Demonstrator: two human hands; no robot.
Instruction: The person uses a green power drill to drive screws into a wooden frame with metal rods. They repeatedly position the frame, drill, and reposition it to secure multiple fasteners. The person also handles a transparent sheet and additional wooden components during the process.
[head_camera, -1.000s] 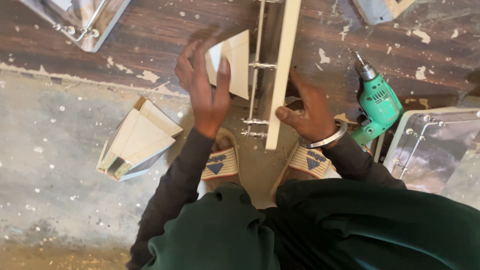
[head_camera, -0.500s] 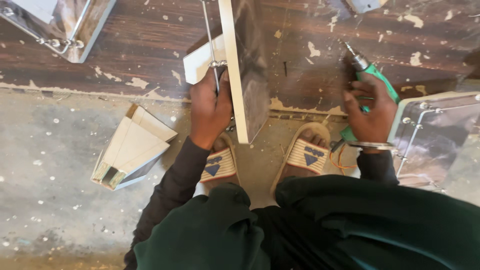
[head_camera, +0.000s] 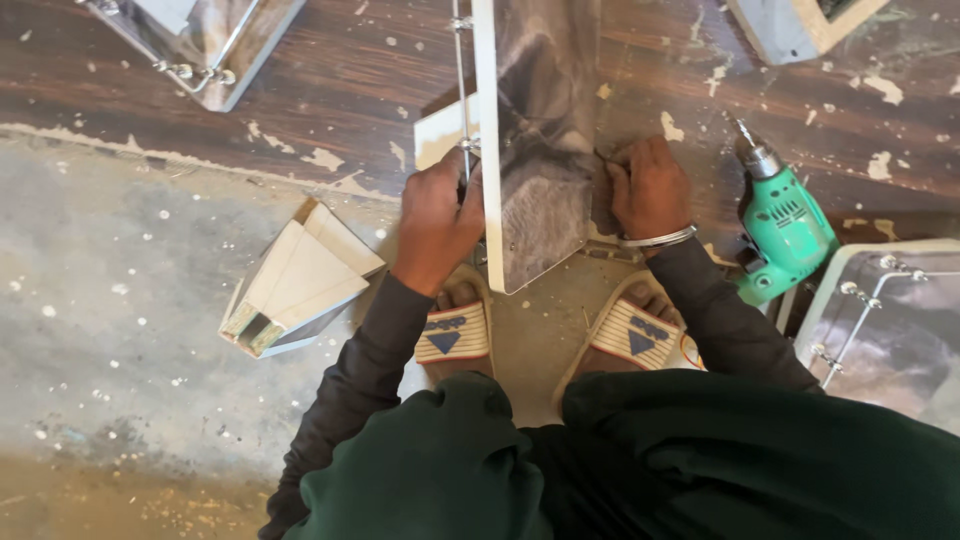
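2 hands have changed places since half a second ago. Then the right hand (head_camera: 648, 188) lay on the green drill (head_camera: 785, 228); now it has let the drill go and come across to the upright panel (head_camera: 540, 150), fingers curled and pinching at something small against the panel's grey face, probably a screw or fitting, though the view is too blurred to tell. The drill lies alone on the floor to the right, bit pointing away from the person. The left hand (head_camera: 438, 215) still grips the panel's white edge, closed around it near the metal rod (head_camera: 461, 90) that runs along that side. The panel itself has turned a little, so its grey marbled face now shows more. As a judgement, the drilling is paused and the work has moved to handling a fixing by hand.

Below, 2 striped sandals (head_camera: 452, 331) sit on bare grey concrete speckled with white flecks. Beyond them lies a dark wooden board (head_camera: 300, 90) spotted with chips and dust. Near the left hand lies a stack of white offcuts (head_camera: 295, 285), and 3 more finished panel pieces sit at the frame corners.
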